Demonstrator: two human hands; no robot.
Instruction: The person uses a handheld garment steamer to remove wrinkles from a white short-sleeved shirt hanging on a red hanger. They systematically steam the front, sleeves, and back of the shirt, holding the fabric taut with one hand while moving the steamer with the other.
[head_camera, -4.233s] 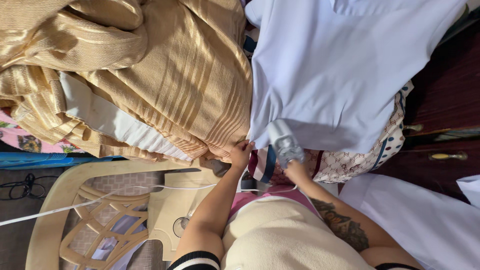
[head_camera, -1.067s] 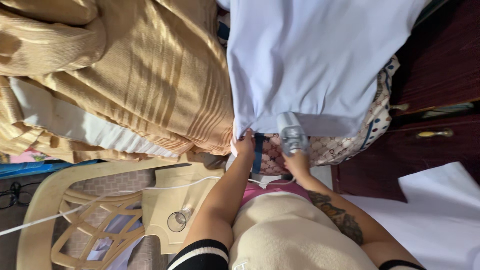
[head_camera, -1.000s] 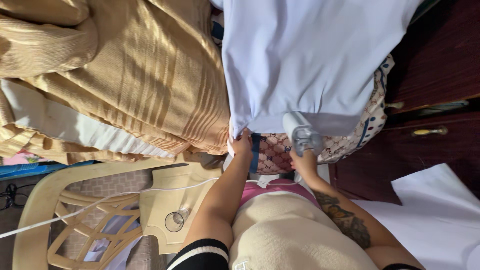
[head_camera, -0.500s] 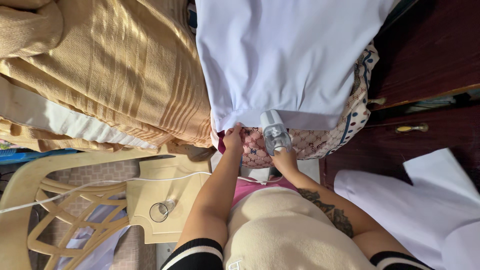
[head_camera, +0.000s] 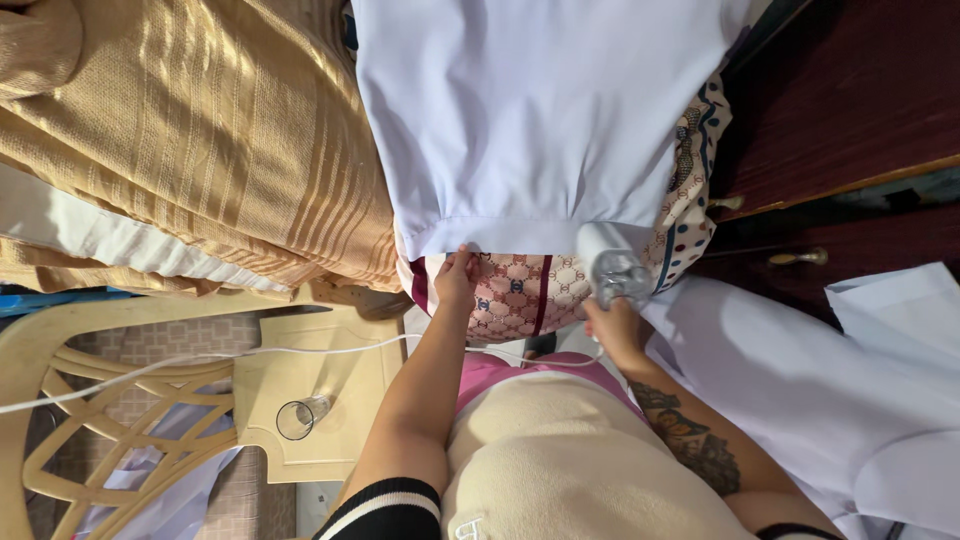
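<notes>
Patterned cloth (head_camera: 520, 295) half-hidden beneath shirt (head_camera: 520, 110) (hem pinched by left hand (head_camera: 455, 275)); right hand (head_camera: 612, 325) grips steamer (head_camera: 612, 268).

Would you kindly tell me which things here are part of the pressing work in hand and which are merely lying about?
In use:
- left hand gripping the hem of the white shirt
- right hand holding the small iron
- patterned cloth underneath
- white cord

Lying about:
- gold fabric
- cream plastic chair
- clear glass
- other white garment

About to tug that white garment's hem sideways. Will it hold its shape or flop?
Probably floppy: the white garment puckers into folds above the steamer and hangs over the patterned cloth. Likely light, since the left hand pinches its hem with fingertips alone.
</notes>
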